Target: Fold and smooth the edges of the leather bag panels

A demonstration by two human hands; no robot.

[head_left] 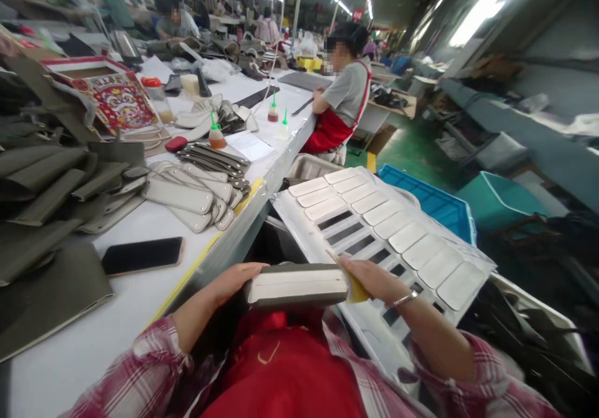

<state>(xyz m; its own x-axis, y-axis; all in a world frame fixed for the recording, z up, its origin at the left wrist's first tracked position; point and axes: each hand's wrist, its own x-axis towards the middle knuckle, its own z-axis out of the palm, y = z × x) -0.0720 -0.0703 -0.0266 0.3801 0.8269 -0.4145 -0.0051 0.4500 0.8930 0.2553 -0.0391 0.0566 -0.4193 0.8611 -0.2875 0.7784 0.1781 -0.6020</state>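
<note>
Here we are at the near edge of the long white table (154,218), and both hands are busy with one bundle. The left hand (231,281) cups the left end of a stack of padded strips (297,285), fingers curled around it from the side; the right hand (374,279) grips the right end, with a yellow cloth (356,290) pinched between its fingers and the stack. The stack sits level, held in the air just in front of the red apron (285,368), between table and tray.

To the right lies a white tray (299,209) tilted toward the person, a row of pale strips (402,234) laid across it in a neat diagonal, dark empty slots beside them. On the table to the left, a fan of similar pieces (187,196), a black phone (141,256), small glue bottles (216,136) farther off.

My read: the trick here is even pressure from both ends, so the strips stay square and none slides out of the middle. Keep the edges flush, keep the cloth flat against the end face and not bunched, and hold the bundle level.

Farther along, a co-worker (344,97) in a grey shirt bends over the same table.
</note>
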